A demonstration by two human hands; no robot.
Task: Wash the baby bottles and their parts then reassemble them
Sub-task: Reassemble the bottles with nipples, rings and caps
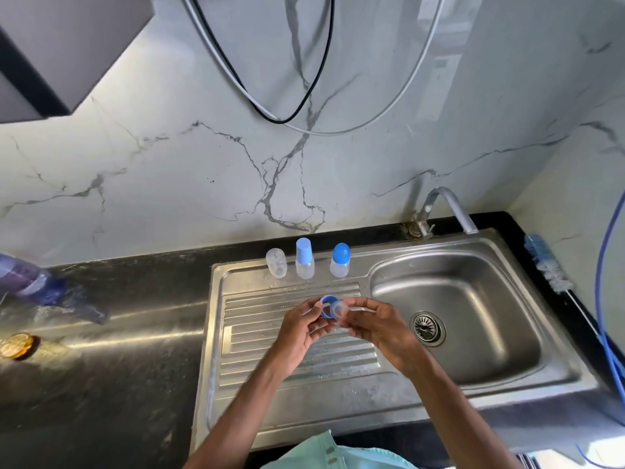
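Over the ribbed drainboard (257, 336) my left hand (302, 330) pinches a blue screw ring (327, 305). My right hand (375, 324) holds a clear silicone teat (336, 309) right against that ring. At the back of the drainboard stand three small bottles: a clear bottle (276, 263) with no cap, a bottle with a tall light-blue cap (304, 258), and a bottle with a round blue cap (340, 260).
The steel sink basin (473, 319) with its drain (427, 328) lies to the right, under a faucet (446, 211). A blue bottle brush (548, 265) lies on the black counter at the far right. A purple bottle (23, 275) and a round amber object (17, 346) sit at the left.
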